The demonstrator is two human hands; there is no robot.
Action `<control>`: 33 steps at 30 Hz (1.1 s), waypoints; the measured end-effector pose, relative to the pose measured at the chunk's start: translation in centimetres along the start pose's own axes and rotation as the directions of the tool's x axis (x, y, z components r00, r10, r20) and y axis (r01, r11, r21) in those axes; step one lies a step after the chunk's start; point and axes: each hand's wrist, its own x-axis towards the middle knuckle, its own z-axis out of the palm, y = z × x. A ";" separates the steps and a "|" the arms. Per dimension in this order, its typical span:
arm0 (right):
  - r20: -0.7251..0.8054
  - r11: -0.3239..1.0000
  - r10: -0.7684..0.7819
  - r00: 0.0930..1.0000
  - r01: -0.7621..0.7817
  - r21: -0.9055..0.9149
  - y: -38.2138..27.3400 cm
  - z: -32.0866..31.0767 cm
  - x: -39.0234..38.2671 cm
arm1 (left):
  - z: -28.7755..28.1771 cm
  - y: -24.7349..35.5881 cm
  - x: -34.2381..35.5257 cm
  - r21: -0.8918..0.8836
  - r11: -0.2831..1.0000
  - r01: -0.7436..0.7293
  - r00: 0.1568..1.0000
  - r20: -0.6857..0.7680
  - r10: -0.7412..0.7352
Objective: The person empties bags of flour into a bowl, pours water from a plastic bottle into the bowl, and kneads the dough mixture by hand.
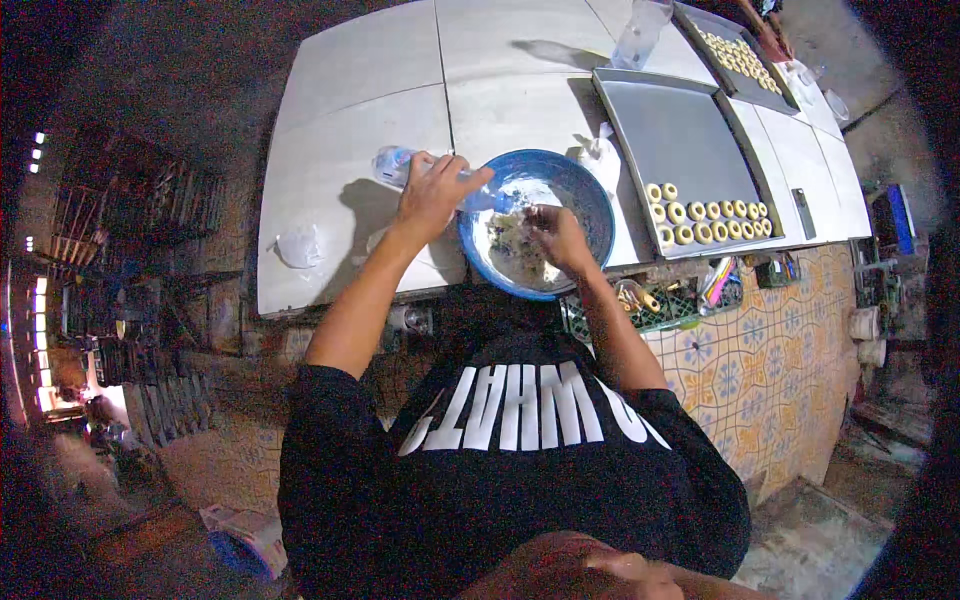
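Note:
A blue bowl (604, 200) stands at the table's near edge with a pale, crumbly mixture (515, 245) inside it. My left hand (432, 190) is wrapped round a clear plastic bottle (392, 165), which lies tilted nearly flat with its neck over the bowl's left side. Inside the bowl's rim, above the mixture, my right hand (556, 238) has its fingers curled in; what they hold, if anything, is too small to make out.
Right of the bowl lies a metal tray (675, 130) with ring-shaped dough pieces (715, 222) along its near end. Another tray (690, 25) of rings sits farther back, near a person's hand (775, 42). White plastic bags (598, 160), a clear container (640, 35) and a phone-like dark object (803, 213) are on the table.

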 end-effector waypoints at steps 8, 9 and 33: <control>-0.048 0.998 0.025 0.999 -0.021 0.067 2.9 0.5 0.5 | -0.1 0.3 0.4 0.041 0.999 0.001 1.000 0.003 -0.001; -0.044 0.998 0.022 0.999 -0.019 0.067 2.4 0.5 0.4 | -0.2 0.4 0.2 0.049 0.999 0.014 1.000 0.012 -0.015; -0.211 0.943 -0.169 0.963 0.095 -0.319 1.4 -0.2 0.0 | -0.2 0.9 0.8 0.077 0.996 -0.050 0.995 -0.086 0.057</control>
